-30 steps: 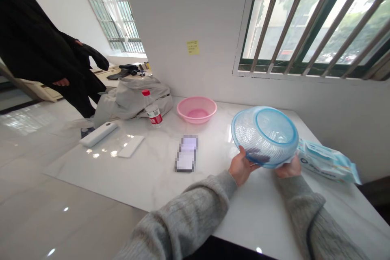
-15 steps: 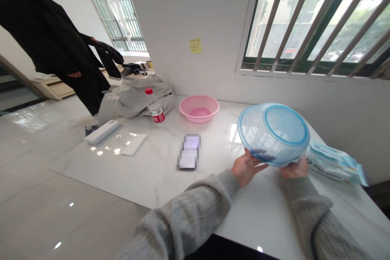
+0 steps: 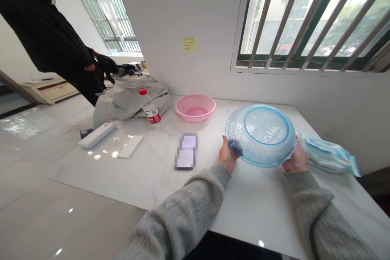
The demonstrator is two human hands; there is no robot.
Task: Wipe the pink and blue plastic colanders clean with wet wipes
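Observation:
A translucent blue plastic colander [image 3: 265,124] is held upside down above the white table, its round base facing up. My left hand [image 3: 228,155] grips its left rim, with the thumb along the edge and the other fingers hidden beneath. Something dark shows through the plastic near that thumb. At the right rim my right hand [image 3: 297,159] is closed on the colander, and a bit of white, perhaps a wipe, shows between palm and rim. Just right of this hand lies a light blue pack of wipes [image 3: 330,156].
On the white table [image 3: 250,211] are a pink basin [image 3: 195,107], a red-capped bottle [image 3: 150,109], a phone [image 3: 186,152], a white flat piece [image 3: 131,147], a long white case [image 3: 97,135] and grey cloth [image 3: 128,95]. A person in black [image 3: 51,36] stands at the left. A barred window is at the right.
My left hand has shifted left along the rim and its thumb now lies on the edge. My right hand has moved up the right side. The colander has turned and tilted slightly.

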